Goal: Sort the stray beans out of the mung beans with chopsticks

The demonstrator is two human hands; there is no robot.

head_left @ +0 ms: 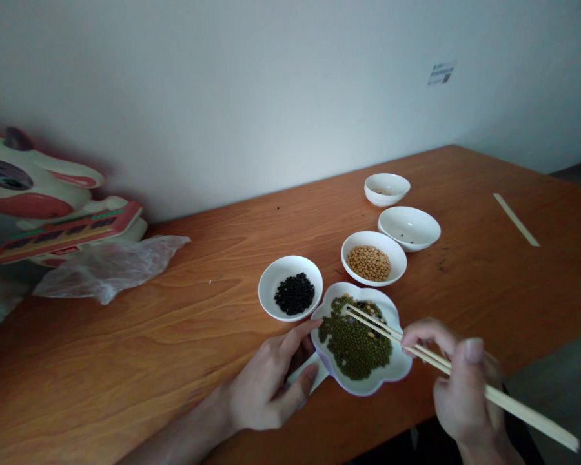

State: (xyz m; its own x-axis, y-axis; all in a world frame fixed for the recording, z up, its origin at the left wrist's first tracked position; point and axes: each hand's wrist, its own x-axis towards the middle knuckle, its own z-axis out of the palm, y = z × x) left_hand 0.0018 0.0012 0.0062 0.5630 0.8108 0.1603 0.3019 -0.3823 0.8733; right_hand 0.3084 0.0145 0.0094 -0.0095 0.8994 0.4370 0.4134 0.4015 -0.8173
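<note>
One left hand grasps the handle of one flower-shaped dish of green beans on a wooden table; one right hand holds two chopsticks, tips at the beans; four white bowls stand beyond, one containing black beans

We have one white flower-shaped dish, scalloped rim, lilac tint outside, sitting face up, handle out to its near left. Inside the dish: green beans over most of the floor, some tan beans and dark beans mixed in. Pale chopsticks slant in from the dish's right, tips slightly apart over its far half; we can't tell if they touch beans.
</note>
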